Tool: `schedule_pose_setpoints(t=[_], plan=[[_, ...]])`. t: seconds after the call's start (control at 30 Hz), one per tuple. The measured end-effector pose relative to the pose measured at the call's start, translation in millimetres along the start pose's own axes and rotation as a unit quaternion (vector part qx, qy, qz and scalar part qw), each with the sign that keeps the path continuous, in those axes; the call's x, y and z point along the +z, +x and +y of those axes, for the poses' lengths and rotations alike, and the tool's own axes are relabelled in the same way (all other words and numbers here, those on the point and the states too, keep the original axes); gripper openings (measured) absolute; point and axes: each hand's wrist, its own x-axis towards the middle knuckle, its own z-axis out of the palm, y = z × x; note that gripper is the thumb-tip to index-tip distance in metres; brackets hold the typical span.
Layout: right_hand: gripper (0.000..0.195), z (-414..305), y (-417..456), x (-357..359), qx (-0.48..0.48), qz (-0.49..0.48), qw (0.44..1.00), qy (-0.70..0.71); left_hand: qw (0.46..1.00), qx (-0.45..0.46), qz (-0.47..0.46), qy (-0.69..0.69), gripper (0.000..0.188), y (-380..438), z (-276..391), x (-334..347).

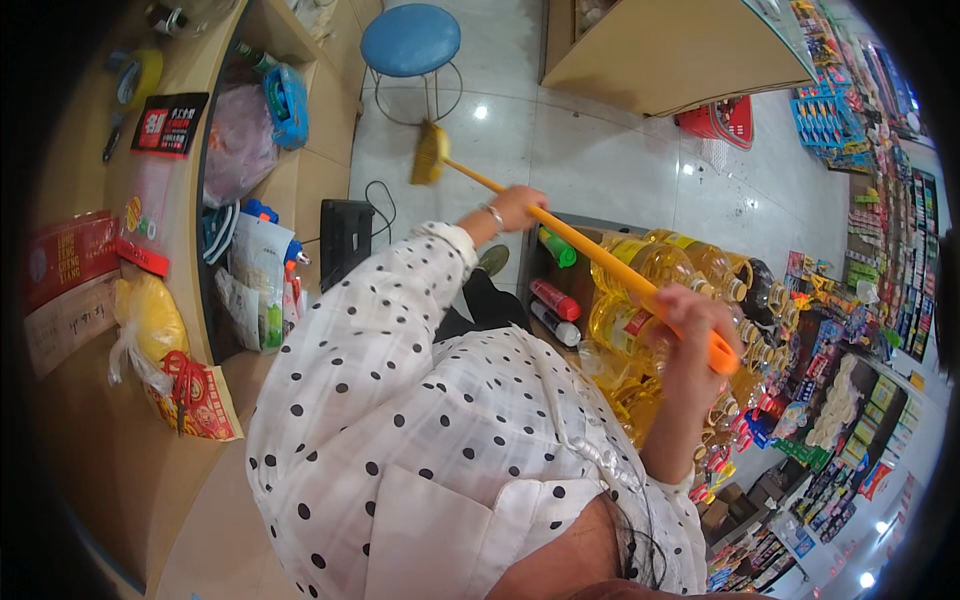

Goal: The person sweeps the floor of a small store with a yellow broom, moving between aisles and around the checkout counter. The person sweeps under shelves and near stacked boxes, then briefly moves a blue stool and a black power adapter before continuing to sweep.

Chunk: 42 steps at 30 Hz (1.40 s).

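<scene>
My left hand (519,208) is closed around the middle of the orange handle (592,251) of a broom. Near the handle's upper end, my right hand (694,319) grips it, with the rounded orange tip sticking out past the fingers. The yellow broom head (430,154) is slightly blurred, at the far end of the handle, over the tiled floor (487,135) and close to the legs of a blue round stool (410,39). Below my right hand lie large bottles of yellow oil (622,322).
On the left are a wooden counter (97,450) and a shelf holding a plastic bag (244,142). A black box-like device (345,240) with a cable stands on the floor. Beyond are a red basket (716,121) and a wooden cabinet (667,56). Goods racks (862,427) line the right.
</scene>
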Motion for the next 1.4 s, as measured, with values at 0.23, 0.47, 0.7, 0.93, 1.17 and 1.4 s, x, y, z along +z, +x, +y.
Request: schedule_pose_setpoints(t=[0.23, 0.47, 0.7, 0.93, 1.17, 1.4], plan=[[0.037, -83, 33, -108, -0.23, -0.089, 0.969, 0.028, 0.991, 0.041, 0.022, -0.122, 0.011, 51, 175, 14], [0.027, -21, 73, -142, -0.1, -0.014, 0.988, 0.115, 0.994, -0.108, -0.006, 0.0, 0.009, 55, 133, 19], [0.018, -36, 119, -143, -0.15, -0.039, 0.986, 0.06, 0.998, 0.029, 0.011, -0.059, 0.005, 136, 125, 49], [0.026, -118, 183, -160, -0.348, -0.223, 0.909, 0.057, 0.985, 0.096, 0.004, -0.141, 0.012, 186, 192, -46], [0.023, -129, 308, -92, -0.363, -0.448, 0.817, 0.006, 0.995, 0.073, -0.019, -0.068, 0.026, 257, 133, -173], [0.028, -135, 459, -13, -0.335, -0.457, 0.824, -0.019, 0.991, 0.086, 0.083, -0.057, 0.017, 352, 50, -281]])
